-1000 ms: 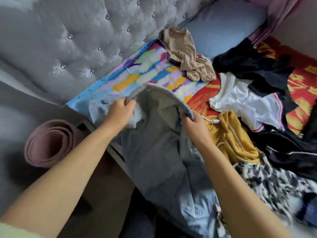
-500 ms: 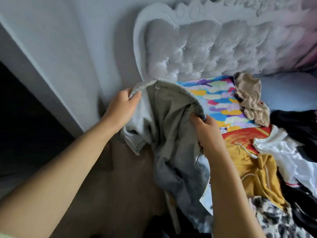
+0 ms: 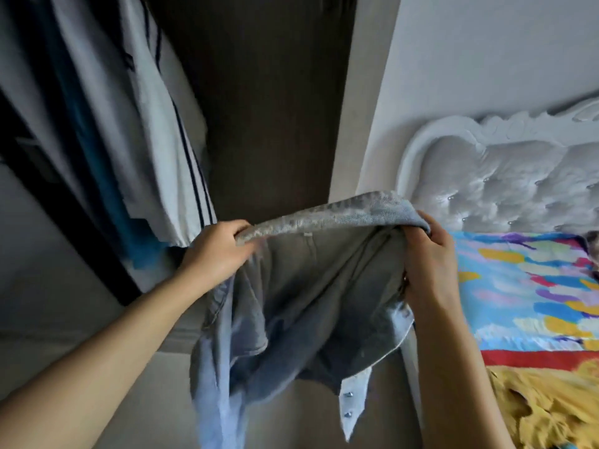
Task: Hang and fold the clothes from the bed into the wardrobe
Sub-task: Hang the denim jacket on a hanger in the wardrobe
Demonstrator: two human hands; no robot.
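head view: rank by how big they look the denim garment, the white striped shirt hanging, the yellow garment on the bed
1. denim garment, though it is nearest the camera.
2. white striped shirt, cut off by the top edge.
3. yellow garment, only partly in frame, so its rank is unsure.

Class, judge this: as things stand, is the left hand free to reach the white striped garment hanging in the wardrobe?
Probably not yet: the left hand grips the denim garment, though the white striped garment hangs close beside it, nothing between.
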